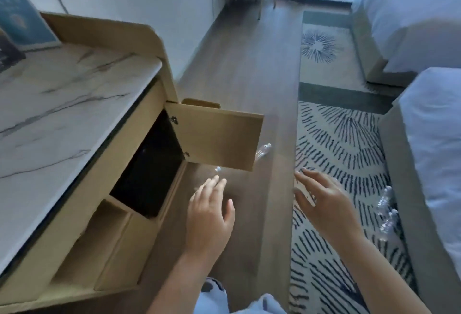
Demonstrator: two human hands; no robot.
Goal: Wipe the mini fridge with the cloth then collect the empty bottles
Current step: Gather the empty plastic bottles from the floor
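Two hands, apart, open-fingered, holding nothing: my left hand (209, 214), right hand (324, 204). One bottle (263, 151) — mid-frame above both, cap end slanting up-right; right hand nearer, I judge.

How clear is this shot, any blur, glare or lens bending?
Head view: soft throughout, with the left hand and right hand smeared at the fingers; its wide lens bows the marble counter; the cabinet interior is too dark to read; the clear bottles by the bed barely show.
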